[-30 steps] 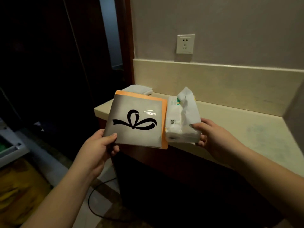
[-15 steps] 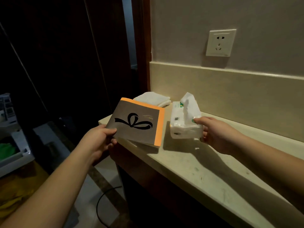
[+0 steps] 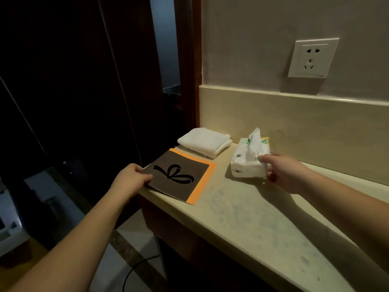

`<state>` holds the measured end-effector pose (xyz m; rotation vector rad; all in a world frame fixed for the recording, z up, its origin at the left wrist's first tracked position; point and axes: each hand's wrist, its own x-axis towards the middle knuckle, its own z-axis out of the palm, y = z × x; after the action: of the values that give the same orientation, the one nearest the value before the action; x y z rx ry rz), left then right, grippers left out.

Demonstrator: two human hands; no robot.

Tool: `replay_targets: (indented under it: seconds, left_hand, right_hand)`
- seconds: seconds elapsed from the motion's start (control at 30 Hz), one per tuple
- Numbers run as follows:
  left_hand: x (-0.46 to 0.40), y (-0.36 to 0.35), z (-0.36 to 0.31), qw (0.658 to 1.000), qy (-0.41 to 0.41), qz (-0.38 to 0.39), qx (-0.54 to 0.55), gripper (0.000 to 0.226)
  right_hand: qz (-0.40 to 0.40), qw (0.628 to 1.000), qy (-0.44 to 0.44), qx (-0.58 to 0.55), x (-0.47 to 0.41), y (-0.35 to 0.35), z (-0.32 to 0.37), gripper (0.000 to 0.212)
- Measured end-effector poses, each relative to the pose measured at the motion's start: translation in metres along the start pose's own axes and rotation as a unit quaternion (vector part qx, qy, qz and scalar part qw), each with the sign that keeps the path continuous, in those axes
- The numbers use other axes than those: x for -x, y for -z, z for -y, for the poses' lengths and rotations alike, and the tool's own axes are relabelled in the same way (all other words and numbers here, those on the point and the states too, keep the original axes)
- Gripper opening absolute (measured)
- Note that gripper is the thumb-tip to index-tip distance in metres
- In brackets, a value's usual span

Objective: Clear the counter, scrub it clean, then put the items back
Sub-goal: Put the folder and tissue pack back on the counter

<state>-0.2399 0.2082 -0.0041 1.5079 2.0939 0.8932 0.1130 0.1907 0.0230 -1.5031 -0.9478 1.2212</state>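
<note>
Head view, 1 cam only. Counter (image 3: 263,224): pale stone top w/ faint smudge marks, backsplash behind, dark cabinet below. Left hand (image 3: 130,179): at counter's left front corner, thumb on top of the booklet (image 3: 179,175), fingers curled under its near-left corner, so pinching it. Booklet: dark cover w/ black ribbon-bow graphic, orange border on far and right edges; lies flat or nearly flat on counter, gripped corner overhangs the edge. Right hand (image 3: 282,171): clamped on the tissue pack (image 3: 250,161), thumb on pack's top right, fingers wrapped round its near-right end. Tissue pack: white soft wrap, green logo marks, 1 tissue sticking up from the top slot; appears to rest on counter near the backsplash, right of booklet, not touching it; contact underneath cannot be confirmed. Folded towel (image 3: 205,142): white, at counter's far-left corner against the wall, just beside booklet's far edge and left of the pack. Both hands well apart, 1 item each. Wall socket (image 3: 313,57): white, on wall above backsplash, upper right. Cable (image 3: 136,270): dark, on floor below the counter. Left side of frame: dark, detail unreadable.
</note>
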Motion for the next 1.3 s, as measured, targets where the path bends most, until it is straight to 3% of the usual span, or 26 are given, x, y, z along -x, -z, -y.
replay_targets:
  seconds: [0.2,0.33,0.47,0.9,1.3]
  left_hand:
    - [-0.036,-0.005,0.012,0.978,-0.088,0.022,-0.187,0.061]
    - [-0.038,-0.010,0.015,0.957,-0.164,0.087,-0.221,0.076]
    - [-0.041,-0.014,0.018,0.949,-0.182,0.070,-0.247,0.073]
    - [-0.034,-0.019,0.028,0.965,-0.165,-0.001,-0.204,0.070]
    - [-0.040,-0.020,0.022,0.969,-0.161,0.020,-0.184,0.068]
  right_hand:
    - [-0.053,0.998,-0.011,0.031,-0.020,-0.021,0.003,0.020]
    - [-0.082,0.995,-0.027,0.042,-0.030,-0.034,0.003,0.026]
    - [-0.108,0.991,-0.033,0.066,-0.035,-0.045,0.005,0.020]
    - [-0.138,0.988,-0.034,0.068,-0.051,-0.064,0.001,0.012]
    - [-0.177,0.981,-0.048,0.061,-0.062,-0.069,-0.002,0.015]
